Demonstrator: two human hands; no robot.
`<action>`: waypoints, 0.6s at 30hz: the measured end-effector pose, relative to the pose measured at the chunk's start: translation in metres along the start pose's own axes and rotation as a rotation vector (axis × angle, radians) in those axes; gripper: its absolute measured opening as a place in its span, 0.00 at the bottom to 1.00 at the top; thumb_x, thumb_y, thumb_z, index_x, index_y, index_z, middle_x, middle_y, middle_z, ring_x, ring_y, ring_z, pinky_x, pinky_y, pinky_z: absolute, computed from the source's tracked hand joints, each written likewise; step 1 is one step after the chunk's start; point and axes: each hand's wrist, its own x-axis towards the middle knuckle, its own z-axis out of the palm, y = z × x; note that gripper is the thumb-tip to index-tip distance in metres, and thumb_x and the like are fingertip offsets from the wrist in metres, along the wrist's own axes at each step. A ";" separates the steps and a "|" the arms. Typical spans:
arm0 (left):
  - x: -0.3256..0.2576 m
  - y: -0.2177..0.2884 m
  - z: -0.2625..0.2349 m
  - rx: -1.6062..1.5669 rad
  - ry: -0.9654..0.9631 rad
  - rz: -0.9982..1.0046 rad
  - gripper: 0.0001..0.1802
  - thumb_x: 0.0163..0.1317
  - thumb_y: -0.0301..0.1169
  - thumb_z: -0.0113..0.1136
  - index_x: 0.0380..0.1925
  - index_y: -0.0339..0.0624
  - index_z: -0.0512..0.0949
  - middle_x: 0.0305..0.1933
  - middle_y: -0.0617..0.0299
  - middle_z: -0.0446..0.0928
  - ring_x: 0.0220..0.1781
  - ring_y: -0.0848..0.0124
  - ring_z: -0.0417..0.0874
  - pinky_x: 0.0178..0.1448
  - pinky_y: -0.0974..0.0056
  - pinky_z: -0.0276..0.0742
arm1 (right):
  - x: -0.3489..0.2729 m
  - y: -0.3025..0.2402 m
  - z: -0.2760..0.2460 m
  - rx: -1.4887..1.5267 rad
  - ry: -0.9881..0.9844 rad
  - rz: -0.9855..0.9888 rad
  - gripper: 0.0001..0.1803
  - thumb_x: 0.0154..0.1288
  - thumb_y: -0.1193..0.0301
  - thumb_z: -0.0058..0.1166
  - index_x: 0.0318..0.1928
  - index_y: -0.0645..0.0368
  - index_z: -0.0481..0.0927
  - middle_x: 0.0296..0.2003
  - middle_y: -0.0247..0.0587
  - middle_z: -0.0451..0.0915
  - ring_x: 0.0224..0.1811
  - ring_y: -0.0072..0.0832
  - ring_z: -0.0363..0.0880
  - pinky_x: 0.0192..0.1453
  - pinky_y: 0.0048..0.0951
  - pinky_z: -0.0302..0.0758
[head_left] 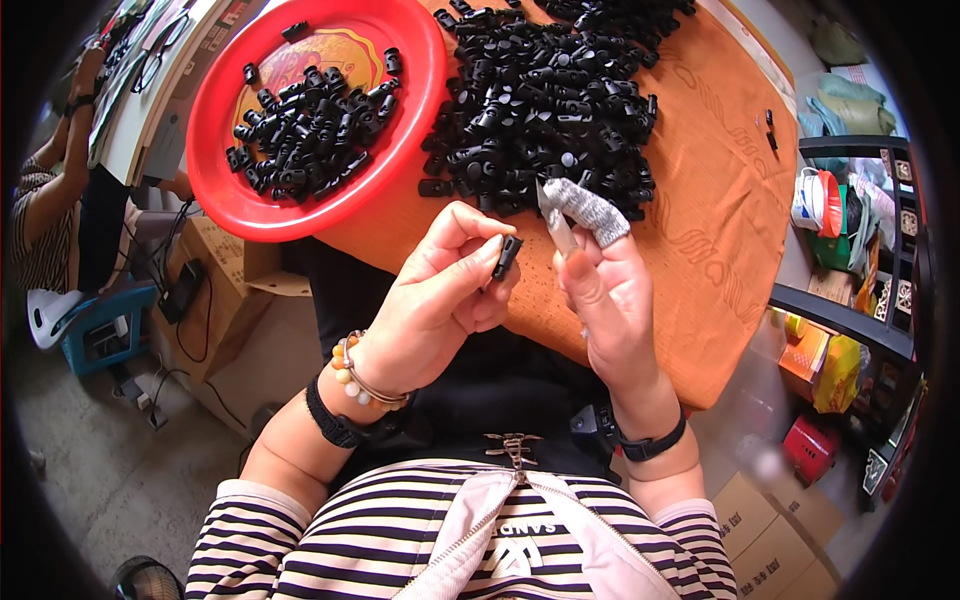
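My left hand (437, 285) pinches a small black plastic cord lock (507, 257) between thumb and fingers, over the table's near edge. In my right hand (612, 300) is a small knife (553, 218), its pointed blade tilted up and its pale handle partly hidden by the fingers. A grey knitted finger sleeve (590, 210) covers the index finger of that hand. The knife and the held cord lock are apart. Just beyond both hands lies a large heap of black cord locks (545, 110). More cord locks (310, 130) are piled in a round red tray (215, 190) at the left.
An orange cloth (715, 250) covers the table. Two small black pieces (771, 130) lie near its right edge. A black shelf (850, 325) with bags stands at right, above cardboard boxes (770, 540). At left are a cardboard box (215, 290), a blue stool (110, 335) and another person's arm (75, 150).
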 end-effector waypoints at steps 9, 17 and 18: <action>0.000 -0.003 -0.001 0.029 0.012 -0.036 0.06 0.66 0.31 0.47 0.42 0.46 0.66 0.32 0.68 0.68 0.30 0.83 0.66 0.29 0.77 0.59 | 0.012 0.006 0.011 -0.038 0.097 -0.026 0.25 0.61 0.78 0.52 0.58 0.68 0.60 0.48 0.42 0.71 0.49 0.19 0.69 0.53 0.20 0.68; 0.000 -0.003 0.004 0.000 0.057 -0.083 0.06 0.66 0.31 0.46 0.42 0.46 0.67 0.30 0.68 0.67 0.29 0.83 0.66 0.29 0.76 0.59 | 0.008 0.005 0.012 -0.050 0.000 0.071 0.24 0.61 0.76 0.54 0.56 0.69 0.63 0.46 0.41 0.73 0.46 0.16 0.70 0.51 0.18 0.68; 0.000 -0.003 0.003 0.001 0.057 -0.083 0.06 0.66 0.31 0.46 0.42 0.46 0.67 0.30 0.68 0.67 0.29 0.83 0.66 0.29 0.76 0.59 | 0.009 0.006 0.011 -0.048 0.000 0.070 0.24 0.61 0.76 0.54 0.56 0.69 0.63 0.46 0.41 0.73 0.46 0.16 0.70 0.51 0.18 0.68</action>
